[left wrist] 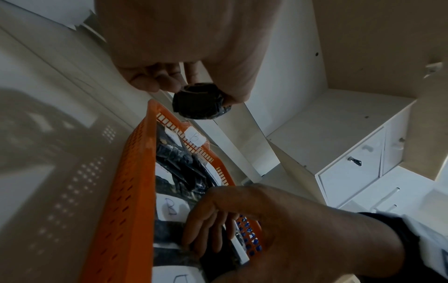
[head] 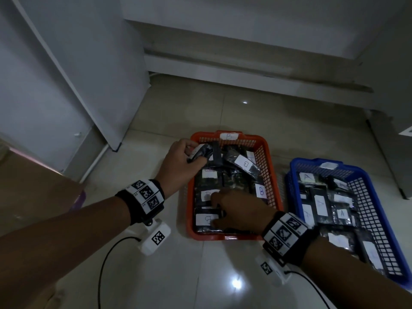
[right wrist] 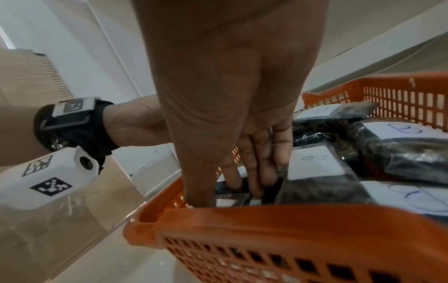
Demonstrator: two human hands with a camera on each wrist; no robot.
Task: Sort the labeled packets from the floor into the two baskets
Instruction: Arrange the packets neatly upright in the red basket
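An orange basket (head: 227,237) on the floor holds several dark packets with white "B" labels (head: 245,163). My left hand (head: 185,157) grips a dark rolled packet (head: 205,152) over the basket's far left corner; the left wrist view shows the same packet (left wrist: 198,101) pinched under the fingers. My right hand (head: 234,208) lies on the packets at the basket's near left, and its straight fingers (right wrist: 257,168) press down between them. A blue basket (head: 312,162) to the right holds several packets labelled "A" (head: 321,206).
A white cabinet (head: 66,85) stands at the left and a low white ledge (head: 245,63) runs along the back. Black cables (head: 107,259) trail from both wrist cameras over the glossy tiles. A brown box (head: 33,186) sits at the near left.
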